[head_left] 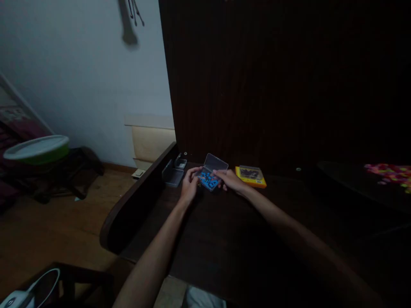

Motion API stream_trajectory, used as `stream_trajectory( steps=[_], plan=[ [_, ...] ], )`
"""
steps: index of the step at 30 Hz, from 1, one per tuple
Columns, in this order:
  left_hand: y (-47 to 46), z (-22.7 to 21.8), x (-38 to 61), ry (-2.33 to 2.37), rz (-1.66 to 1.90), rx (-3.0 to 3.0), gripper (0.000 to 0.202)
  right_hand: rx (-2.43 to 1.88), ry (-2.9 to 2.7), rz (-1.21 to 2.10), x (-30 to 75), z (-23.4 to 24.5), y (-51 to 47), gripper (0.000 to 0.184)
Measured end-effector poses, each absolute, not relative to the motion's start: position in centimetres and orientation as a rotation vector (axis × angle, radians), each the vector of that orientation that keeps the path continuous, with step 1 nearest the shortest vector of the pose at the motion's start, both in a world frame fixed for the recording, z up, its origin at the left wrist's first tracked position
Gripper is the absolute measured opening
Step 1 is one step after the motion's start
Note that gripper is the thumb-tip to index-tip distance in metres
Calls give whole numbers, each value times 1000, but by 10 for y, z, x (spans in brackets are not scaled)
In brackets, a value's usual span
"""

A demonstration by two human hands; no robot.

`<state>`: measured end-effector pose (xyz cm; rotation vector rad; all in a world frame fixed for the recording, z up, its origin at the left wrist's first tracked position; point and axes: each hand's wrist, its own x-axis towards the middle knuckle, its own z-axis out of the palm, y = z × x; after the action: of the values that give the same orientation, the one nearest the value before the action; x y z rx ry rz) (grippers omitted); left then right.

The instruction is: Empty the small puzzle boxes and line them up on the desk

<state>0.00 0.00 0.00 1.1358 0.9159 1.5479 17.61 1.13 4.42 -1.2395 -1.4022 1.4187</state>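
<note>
A clear plastic box [215, 163] with its hinged lid raised is held just above the dark wooden surface. Several small blue pieces [208, 181] lie inside it. My left hand [190, 183] grips the box at its left side, thumb toward the near edge. On the right side, my right hand [228, 179] also holds the box, with its thumb or a finger reaching over the rim by the blue pieces. What the pieces are is too small to tell.
Open clear boxes [174, 177] stand at the left beside the raised wooden side panel [135, 201]. Rightward lies a yellow pad or book [253, 183] with a clear box of dark pieces [250, 173] on it. Colourful small items [390, 173] sit far right.
</note>
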Motion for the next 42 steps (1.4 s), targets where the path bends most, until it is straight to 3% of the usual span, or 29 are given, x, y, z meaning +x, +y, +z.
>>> stream_trajectory(
  steps=[8, 12, 16, 20, 26, 33, 42],
  plan=[
    [8, -9, -1, 1061, 1672, 1236, 33, -1141, -1109, 1721, 164, 36, 21, 24],
    [9, -7, -1, 1076, 1698, 1219, 29, -1024, -982, 1760, 159, 32, 21, 16],
    [10, -6, -7, 1225, 1684, 1287, 26, -1062, -869, 1610, 154, 29, 21, 13],
    [9, -10, -14, 1470, 1518, 1577, 38, -1064, -814, 1475, 154, 26, 23, 12],
    [3, -19, -10, 1483, 1211, 1983, 55, -1076, -927, 1330, 154, 14, 25, 27],
    [1, -22, -7, 1541, 1293, 2134, 46, -975, -1164, 1157, 144, 6, 26, 45],
    [12, -29, -10, 1570, 1348, 2058, 37, -1001, -1184, 1135, 139, 4, 28, 40]
  ],
)
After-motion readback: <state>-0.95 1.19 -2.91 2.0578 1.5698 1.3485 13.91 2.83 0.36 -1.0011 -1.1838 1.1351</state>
